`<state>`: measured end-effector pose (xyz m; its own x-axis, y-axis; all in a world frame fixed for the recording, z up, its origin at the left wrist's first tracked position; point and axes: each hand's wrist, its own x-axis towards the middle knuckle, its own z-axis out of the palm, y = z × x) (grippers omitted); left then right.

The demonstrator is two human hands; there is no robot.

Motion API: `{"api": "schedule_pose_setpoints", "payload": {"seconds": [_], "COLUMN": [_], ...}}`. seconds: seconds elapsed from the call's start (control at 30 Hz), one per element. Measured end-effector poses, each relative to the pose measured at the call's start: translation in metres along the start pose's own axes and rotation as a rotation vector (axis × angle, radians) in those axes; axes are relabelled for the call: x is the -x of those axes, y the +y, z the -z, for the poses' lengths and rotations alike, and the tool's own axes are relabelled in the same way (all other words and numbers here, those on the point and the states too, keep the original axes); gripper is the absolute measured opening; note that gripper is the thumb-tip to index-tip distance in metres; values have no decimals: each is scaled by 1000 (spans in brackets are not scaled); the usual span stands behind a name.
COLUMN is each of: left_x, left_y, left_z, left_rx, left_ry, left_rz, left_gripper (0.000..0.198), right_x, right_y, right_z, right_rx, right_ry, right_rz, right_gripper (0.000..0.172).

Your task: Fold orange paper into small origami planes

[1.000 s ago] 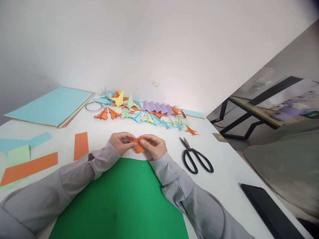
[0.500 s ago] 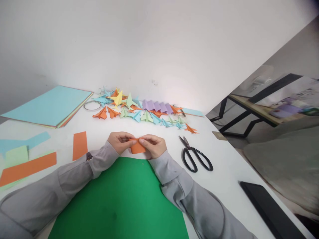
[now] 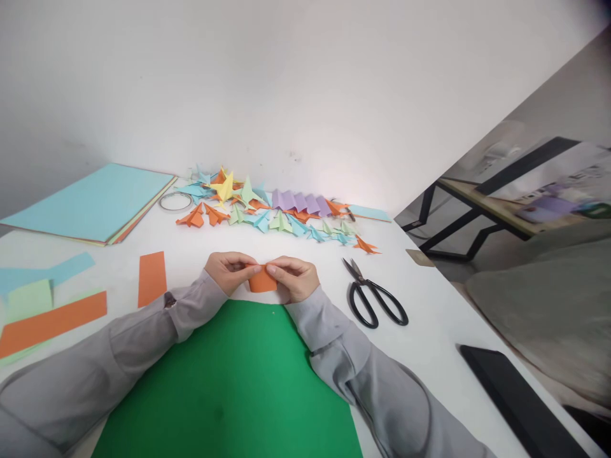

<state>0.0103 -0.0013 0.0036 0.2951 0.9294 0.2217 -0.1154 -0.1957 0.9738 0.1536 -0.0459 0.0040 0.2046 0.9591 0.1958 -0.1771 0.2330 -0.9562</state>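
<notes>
A small orange piece of paper (image 3: 262, 280) is held upright between my two hands, just past the far edge of a green sheet (image 3: 229, 381). My left hand (image 3: 229, 270) pinches its upper left corner between thumb and fingers. At the upper right corner, my right hand (image 3: 296, 278) pinches it the same way, with the thumbs close together. The fingers behind the paper are partly hidden. Left of my hands lies an orange paper rectangle (image 3: 152, 278), and black-handled scissors (image 3: 365, 286) rest slightly open to the right.
Several folded paper shapes (image 3: 260, 221) and a purple pleated strip (image 3: 300, 202) line the wall. A stack of coloured sheets (image 3: 95, 200) and a wire ring (image 3: 175, 201) sit back left. Paper strips (image 3: 57, 321) lie at left, a black flat object (image 3: 510, 394) at right.
Both hands keep the same pinch on the orange paper. The paper has shifted very slightly; otherwise only a small camera movement shows.
</notes>
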Motion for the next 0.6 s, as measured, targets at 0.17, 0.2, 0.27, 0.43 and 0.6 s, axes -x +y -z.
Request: {"api": "schedule_pose_setpoints", "payload": {"seconds": [0.17,0.2,0.27,0.43,0.6], "left_x": [1,1,2,1,0], "left_y": [0,0,1,1,1], "left_z": [-1,-1,-1,-1,0], "left_rx": [8,7,-4,-31,-24], "left_ry": [2,5,10,-2,-9], "left_rz": [-2,-2,-3,-10,-10], "left_gripper": [16,16,16,18,16], "right_x": [0,0,0,0,0], "right_y": [-1,-1,-2,-3,-3], "right_z": [0,0,0,0,0], "right_rx": [-4,-5,-7,6,5], "right_ry": [15,15,9,27,28], "right_rz": [-14,-20,-30,-39,-52], "right_gripper": [10,11,11,12,11]}}
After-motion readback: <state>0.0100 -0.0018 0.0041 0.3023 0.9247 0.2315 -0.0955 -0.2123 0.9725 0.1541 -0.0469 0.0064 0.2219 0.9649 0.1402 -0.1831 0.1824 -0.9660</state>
